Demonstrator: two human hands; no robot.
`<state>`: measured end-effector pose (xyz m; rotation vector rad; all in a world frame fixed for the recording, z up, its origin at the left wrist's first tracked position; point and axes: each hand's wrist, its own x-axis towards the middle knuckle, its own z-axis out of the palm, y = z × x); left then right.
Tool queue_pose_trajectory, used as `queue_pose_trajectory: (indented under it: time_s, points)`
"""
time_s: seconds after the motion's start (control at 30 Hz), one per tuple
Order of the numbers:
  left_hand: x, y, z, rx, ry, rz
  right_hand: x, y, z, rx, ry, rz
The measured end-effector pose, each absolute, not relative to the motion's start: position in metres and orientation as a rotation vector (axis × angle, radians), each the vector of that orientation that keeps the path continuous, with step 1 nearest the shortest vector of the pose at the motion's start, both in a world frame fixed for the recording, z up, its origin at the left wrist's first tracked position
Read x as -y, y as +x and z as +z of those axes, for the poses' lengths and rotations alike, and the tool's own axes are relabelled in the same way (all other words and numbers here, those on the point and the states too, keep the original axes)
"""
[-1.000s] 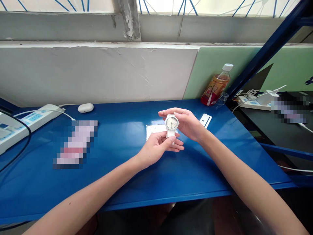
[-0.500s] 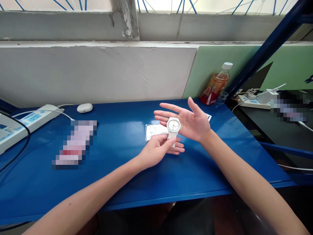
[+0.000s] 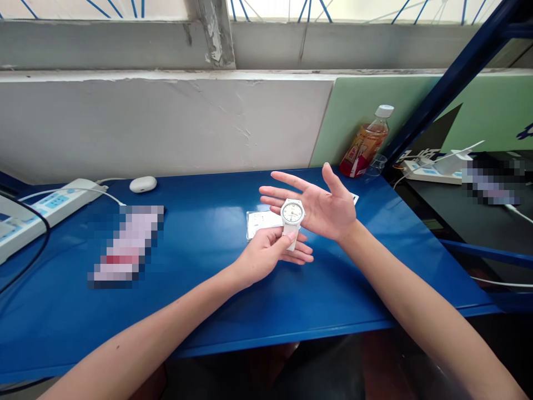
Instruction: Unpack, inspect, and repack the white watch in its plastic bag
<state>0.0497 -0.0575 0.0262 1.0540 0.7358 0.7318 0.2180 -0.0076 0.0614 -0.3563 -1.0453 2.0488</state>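
Observation:
A white wristwatch (image 3: 292, 212) with a round pale dial is held up above the desk, face toward me. My left hand (image 3: 266, 253) pinches its lower strap between thumb and fingers. Just behind and to the right, my right hand (image 3: 322, 206) is open, palm up, fingers stretched to the left and thumb raised. The watch overlaps the right hand's fingers; whether they touch it I cannot tell. Beneath the hands lies a flat white packet (image 3: 257, 222) in clear wrapping, partly hidden. Another white item (image 3: 355, 199) peeks out behind the right hand.
On the blue desk (image 3: 200, 222), a blurred-out phone (image 3: 129, 241) with a cable lies left, beside a white power strip (image 3: 54, 203) and a white earbud case (image 3: 143, 184). A drink bottle (image 3: 366, 143) stands at the back right, near a blue metal post (image 3: 441, 89).
The view has shifted very slightly. Both hands keep nearly the same pose, and the watch stays in the left hand, its dial turned a little.

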Motion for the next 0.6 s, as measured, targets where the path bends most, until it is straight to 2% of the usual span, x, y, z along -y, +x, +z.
queue_pose_trajectory:
  time_s: [0.6]
  points:
    - [0.0554, 0.0475, 0.0308, -0.700, 0.977, 0.659, 0.0035, 0.2176, 0.0570, 1.234, -0.493, 1.981]
